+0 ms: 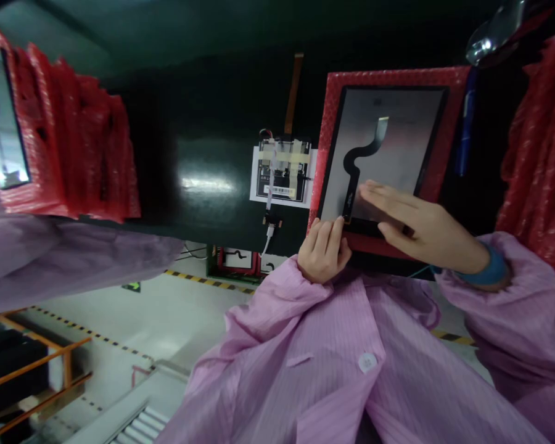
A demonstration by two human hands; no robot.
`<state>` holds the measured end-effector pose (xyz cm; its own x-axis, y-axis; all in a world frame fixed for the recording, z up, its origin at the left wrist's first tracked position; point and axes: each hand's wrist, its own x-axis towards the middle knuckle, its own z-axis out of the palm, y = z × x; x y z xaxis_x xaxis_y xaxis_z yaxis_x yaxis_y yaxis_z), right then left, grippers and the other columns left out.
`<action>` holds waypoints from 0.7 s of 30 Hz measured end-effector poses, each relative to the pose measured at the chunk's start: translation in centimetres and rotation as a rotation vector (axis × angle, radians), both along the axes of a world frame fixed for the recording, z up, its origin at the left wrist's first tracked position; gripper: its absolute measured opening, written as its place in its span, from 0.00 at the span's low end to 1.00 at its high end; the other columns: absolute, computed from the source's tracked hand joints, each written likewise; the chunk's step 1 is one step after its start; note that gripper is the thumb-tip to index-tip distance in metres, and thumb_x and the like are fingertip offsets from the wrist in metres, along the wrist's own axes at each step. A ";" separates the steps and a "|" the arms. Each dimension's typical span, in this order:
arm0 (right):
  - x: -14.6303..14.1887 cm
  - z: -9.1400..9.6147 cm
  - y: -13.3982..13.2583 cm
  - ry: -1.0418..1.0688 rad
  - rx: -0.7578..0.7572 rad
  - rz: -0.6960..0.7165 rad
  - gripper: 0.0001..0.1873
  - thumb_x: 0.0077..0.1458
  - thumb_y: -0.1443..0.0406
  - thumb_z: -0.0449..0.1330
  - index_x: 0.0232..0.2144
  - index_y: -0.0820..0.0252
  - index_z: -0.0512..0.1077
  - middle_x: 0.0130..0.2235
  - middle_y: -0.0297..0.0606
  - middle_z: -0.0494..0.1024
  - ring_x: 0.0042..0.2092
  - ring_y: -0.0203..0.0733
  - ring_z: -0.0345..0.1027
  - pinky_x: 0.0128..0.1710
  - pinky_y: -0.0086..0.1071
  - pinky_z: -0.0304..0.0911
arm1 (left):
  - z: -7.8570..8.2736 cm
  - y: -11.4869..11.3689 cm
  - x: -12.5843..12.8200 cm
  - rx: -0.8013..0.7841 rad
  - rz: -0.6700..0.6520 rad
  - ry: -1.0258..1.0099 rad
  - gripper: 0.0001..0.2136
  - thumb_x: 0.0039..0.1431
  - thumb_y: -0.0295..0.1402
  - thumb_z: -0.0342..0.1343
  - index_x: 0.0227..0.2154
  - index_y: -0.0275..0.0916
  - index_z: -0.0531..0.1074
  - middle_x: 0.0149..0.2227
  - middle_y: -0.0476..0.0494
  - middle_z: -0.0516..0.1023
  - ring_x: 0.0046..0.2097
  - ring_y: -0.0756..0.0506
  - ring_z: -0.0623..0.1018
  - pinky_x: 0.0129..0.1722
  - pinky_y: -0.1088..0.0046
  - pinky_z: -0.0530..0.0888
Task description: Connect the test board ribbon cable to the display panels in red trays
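A flat display panel (402, 148) with a dark border lies on a red bubble-wrap sheet (333, 111) in front of me. A black flex cable (352, 166) snakes across its grey face, with a pale end pointing away. My left hand (324, 250) is closed at the panel's near left corner, fingers curled over the edge beside the cable's near end. Stretched flat over the near right part of the panel is my right hand (407, 219), fingers together and thumb apart; whether it touches the surface I cannot tell.
Left of the panel sits a circuit board (282, 169) with tape, a brown ribbon (294, 92) and a white cable (269, 237). A blue pen (466, 123) lies on the right. Red bubble-wrap stacks (83, 135) stand at both sides. Another person's sleeve (74, 259) reaches in at left.
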<state>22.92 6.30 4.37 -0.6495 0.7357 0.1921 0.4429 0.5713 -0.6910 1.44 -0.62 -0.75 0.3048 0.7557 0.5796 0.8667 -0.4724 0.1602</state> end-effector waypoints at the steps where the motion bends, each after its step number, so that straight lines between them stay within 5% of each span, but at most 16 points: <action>1: 0.3 0.7 -0.3 0.000 -0.017 -0.063 0.30 0.65 0.69 0.52 0.67 0.50 0.61 0.65 0.36 0.69 0.66 0.46 0.64 0.65 0.46 0.65 | 0.0 0.0 0.0 0.005 0.002 0.004 0.18 0.61 0.27 0.53 0.53 0.31 0.74 0.42 0.36 0.80 0.45 0.41 0.80 0.53 0.61 0.77; 8: 0.0 6.2 -2.6 -0.010 -0.055 -0.277 0.17 0.66 0.67 0.53 0.54 0.56 0.73 0.51 0.38 0.80 0.51 0.41 0.76 0.51 0.34 0.73 | 0.0 0.0 -0.1 -0.034 -0.025 -0.015 0.17 0.61 0.26 0.55 0.52 0.31 0.74 0.42 0.35 0.79 0.47 0.40 0.79 0.55 0.59 0.76; 14: -3.5 5.2 2.5 -0.272 -0.025 -0.664 0.14 0.62 0.64 0.58 0.46 0.66 0.75 0.40 0.48 0.79 0.47 0.61 0.75 0.48 0.57 0.70 | 0.1 -0.2 0.7 -0.043 0.003 0.045 0.16 0.62 0.26 0.54 0.52 0.28 0.72 0.43 0.33 0.79 0.46 0.38 0.79 0.55 0.58 0.76; 17: -4.8 3.2 5.8 -0.315 -0.139 -0.745 0.09 0.60 0.62 0.60 0.37 0.63 0.74 0.38 0.50 0.77 0.47 0.64 0.74 0.49 0.58 0.68 | 2.5 -0.2 -0.4 -0.222 -0.082 0.016 0.19 0.64 0.29 0.52 0.57 0.30 0.68 0.46 0.32 0.79 0.48 0.38 0.80 0.55 0.56 0.77; 21: -5.0 0.7 7.3 -0.182 -0.102 -0.682 0.07 0.60 0.61 0.60 0.31 0.59 0.71 0.33 0.44 0.77 0.42 0.55 0.73 0.45 0.50 0.69 | 8.6 1.8 -4.9 -0.529 -0.263 -0.066 0.20 0.68 0.36 0.51 0.60 0.39 0.66 0.54 0.35 0.77 0.56 0.42 0.77 0.56 0.60 0.77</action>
